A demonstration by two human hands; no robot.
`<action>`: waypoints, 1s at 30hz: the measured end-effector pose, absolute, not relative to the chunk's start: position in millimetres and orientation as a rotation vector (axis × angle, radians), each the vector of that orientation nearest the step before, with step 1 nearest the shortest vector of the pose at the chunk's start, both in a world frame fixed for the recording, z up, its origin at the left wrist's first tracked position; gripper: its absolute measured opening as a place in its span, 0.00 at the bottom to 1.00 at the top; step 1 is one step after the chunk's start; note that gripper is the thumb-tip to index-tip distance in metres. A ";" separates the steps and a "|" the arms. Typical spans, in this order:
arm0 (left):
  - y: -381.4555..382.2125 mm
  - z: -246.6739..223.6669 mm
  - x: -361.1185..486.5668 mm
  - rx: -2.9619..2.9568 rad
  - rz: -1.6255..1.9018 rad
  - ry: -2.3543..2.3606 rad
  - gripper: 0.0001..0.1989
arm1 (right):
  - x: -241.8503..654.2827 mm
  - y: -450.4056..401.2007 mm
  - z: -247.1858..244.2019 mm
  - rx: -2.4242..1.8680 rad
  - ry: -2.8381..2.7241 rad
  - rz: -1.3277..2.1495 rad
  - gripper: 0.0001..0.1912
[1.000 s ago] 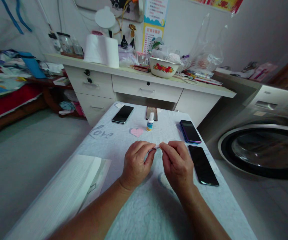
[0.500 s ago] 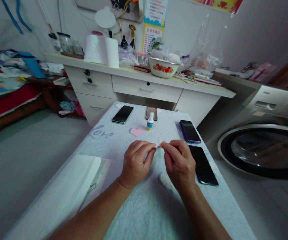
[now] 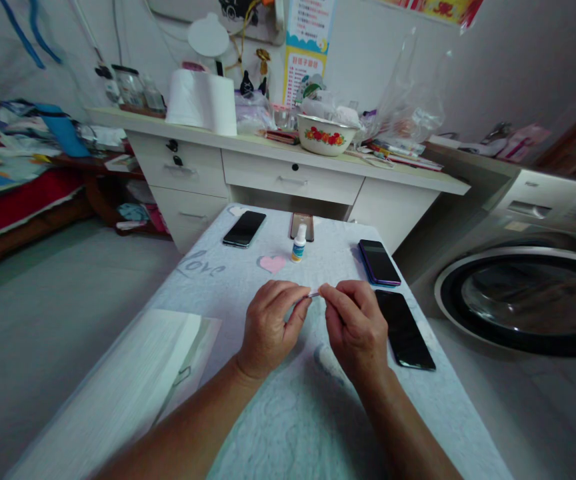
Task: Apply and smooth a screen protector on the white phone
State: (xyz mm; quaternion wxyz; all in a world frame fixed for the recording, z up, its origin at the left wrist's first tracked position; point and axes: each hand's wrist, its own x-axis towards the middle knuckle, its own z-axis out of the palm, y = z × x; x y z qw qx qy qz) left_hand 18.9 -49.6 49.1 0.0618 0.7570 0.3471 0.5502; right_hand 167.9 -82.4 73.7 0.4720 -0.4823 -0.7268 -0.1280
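Left hand (image 3: 269,323): grip pinching one end of the thin piece (image 3: 314,295). If that pinch goes slack I'd bet it drops.
Small bottle (image 3: 299,245): upright, skinny, just past both hands, so a careless knuckle could probably tip it.
Thin piece: between the hands, over the middle of the counter (image 3: 278,427). So little shows that I can't tell what it is; uneven pulling might bend it or pop it loose imo.
Right hand (image 3: 361,327): grip pinching the other end, same slip risk.
Black phone (image 3: 408,337): just beside the right hand and near the counter's edge, so a bump could send it off.
Counter: pale, marbly covering. White sheet (image 3: 113,380), "Love" lettering (image 3: 201,265), dark phone (image 3: 245,229), pink heart (image 3: 272,264), brown phone (image 3: 309,223), purple-edged phone (image 3: 379,262).
Room: kinda cluttered. Bed (image 3: 23,203), white drawers (image 3: 188,187) with a paper roll (image 3: 202,100) and flowered bowl (image 3: 324,137) on top, then a washing machine (image 3: 558,210).
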 end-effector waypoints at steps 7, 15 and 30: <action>-51.1 51.5 21.2 2.273 1.690 1.050 0.05 | 162.5 -82.1 69.3 -1.158 -1.802 -0.300 0.15; -51.0 49.3 21.2 2.250 1.652 1.053 0.04 | 159.6 -83.4 70.6 -1.121 -1.843 -0.304 0.15; -51.6 48.3 20.4 2.240 1.637 1.057 0.05 | 180.6 -81.0 79.9 -1.272 -1.733 -0.337 0.10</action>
